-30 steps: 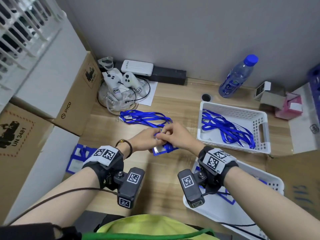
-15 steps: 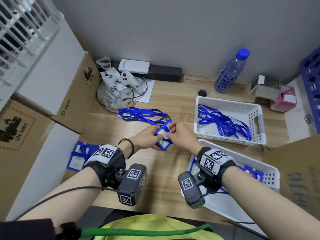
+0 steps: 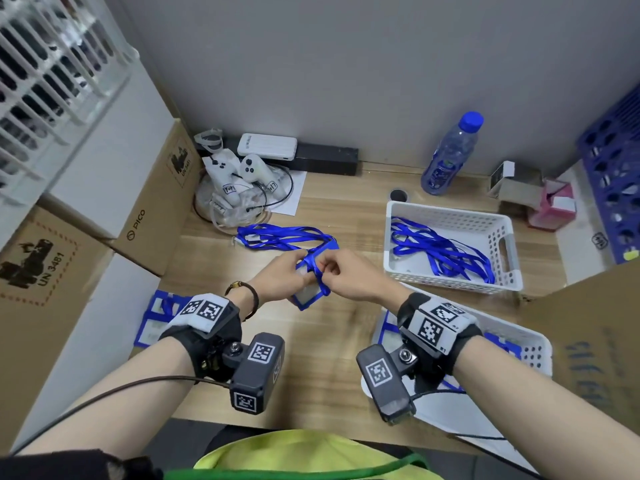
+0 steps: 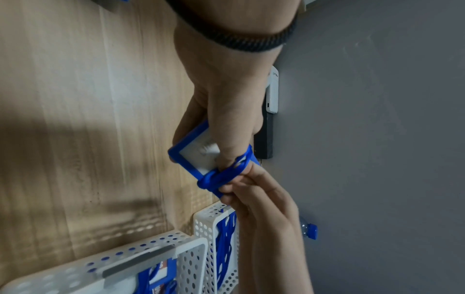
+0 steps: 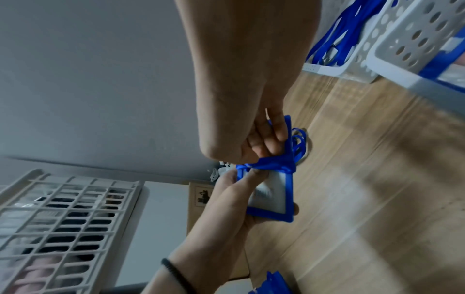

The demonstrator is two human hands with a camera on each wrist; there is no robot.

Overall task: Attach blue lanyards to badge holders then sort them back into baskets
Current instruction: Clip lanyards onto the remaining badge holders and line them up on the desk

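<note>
A blue-framed badge holder [image 3: 309, 294] [image 4: 191, 151] [image 5: 273, 199] hangs above the middle of the desk. My left hand [image 3: 282, 277] [image 4: 226, 127] [image 5: 234, 191] grips it, thumb on its clear face. A blue lanyard [image 3: 287, 237] is looped in a knot round the holder's top edge. My right hand [image 3: 341, 273] [image 4: 246, 187] [image 5: 264, 143] pinches that lanyard strap [image 4: 226, 177] [image 5: 276, 161] right at the knot. The rest of the lanyard trails back onto the desk.
A white basket [image 3: 505, 271] of blue lanyards stands at the right. A second white basket [image 3: 533, 344] with badge holders lies near my right wrist. More holders [image 3: 156, 320] lie at the left edge. Cardboard boxes [image 3: 149, 209], controllers [image 3: 239, 181] and a water bottle [image 3: 450, 154] ring the desk.
Both hands have lifted the badge holder off the desk and turned it more upright. The lanyard loop has drawn tighter round its top edge.
</note>
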